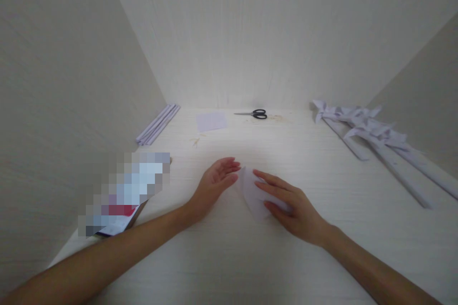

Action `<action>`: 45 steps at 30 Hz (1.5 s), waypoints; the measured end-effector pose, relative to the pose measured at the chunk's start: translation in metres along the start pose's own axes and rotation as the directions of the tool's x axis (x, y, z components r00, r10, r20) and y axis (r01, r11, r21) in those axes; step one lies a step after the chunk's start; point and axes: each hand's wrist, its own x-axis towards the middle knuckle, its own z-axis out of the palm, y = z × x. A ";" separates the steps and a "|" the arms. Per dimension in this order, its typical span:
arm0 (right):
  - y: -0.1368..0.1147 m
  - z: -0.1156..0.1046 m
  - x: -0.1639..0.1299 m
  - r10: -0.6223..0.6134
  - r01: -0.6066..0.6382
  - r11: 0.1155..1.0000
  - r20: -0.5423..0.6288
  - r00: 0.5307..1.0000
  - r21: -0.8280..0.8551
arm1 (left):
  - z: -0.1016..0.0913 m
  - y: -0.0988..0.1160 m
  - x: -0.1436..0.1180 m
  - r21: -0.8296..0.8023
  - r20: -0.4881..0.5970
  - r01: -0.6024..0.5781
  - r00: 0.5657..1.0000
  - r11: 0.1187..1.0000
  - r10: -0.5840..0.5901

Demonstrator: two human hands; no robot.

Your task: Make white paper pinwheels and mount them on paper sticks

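A white sheet of paper with a crease stands partly raised off the table in front of me. My right hand holds it from the right, fingers spread over its face and thumb near its lower side; part of the sheet is hidden under the palm. Just left of the paper is my left hand, fingers apart and slightly curled. It holds nothing, and I cannot tell whether its fingertips touch the paper's left edge.
Scissors with black handles and a flat paper piece lie near the back wall. Rolled paper sticks are at the back left. A blurred-out screen device stands left. Paper pinwheels on sticks lie right.
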 end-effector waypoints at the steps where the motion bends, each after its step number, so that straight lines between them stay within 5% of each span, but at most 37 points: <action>1: -0.001 0.002 0.000 -0.005 0.005 1.000 -0.034 0.999 0.014 | 0.000 0.001 0.001 -0.056 0.018 0.039 0.999 0.998 -0.038; 9: 0.000 0.007 0.003 0.089 -0.086 0.996 -0.239 0.967 0.024 | 0.023 0.002 0.018 -0.427 0.031 0.212 0.975 0.879 -0.220; 14: 0.003 0.005 0.001 0.143 -0.133 0.990 -0.312 0.939 0.055 | 0.044 -0.007 0.021 -0.407 0.078 0.144 0.989 0.902 -0.123; 24: 0.005 0.002 0.000 0.198 -0.193 0.980 -0.219 0.955 0.046 | 0.043 -0.008 0.021 -0.361 0.056 0.153 0.988 0.920 -0.142; 34: 0.004 -0.005 -0.004 -0.015 0.015 0.999 -0.001 1.000 -0.042 | 0.042 -0.003 0.019 -0.426 0.056 0.205 0.978 0.881 -0.201; 45: 0.004 -0.004 -0.004 -0.083 0.079 0.987 -0.022 0.996 -0.137 | 0.041 -0.003 0.019 -0.410 0.099 0.204 0.979 0.889 -0.180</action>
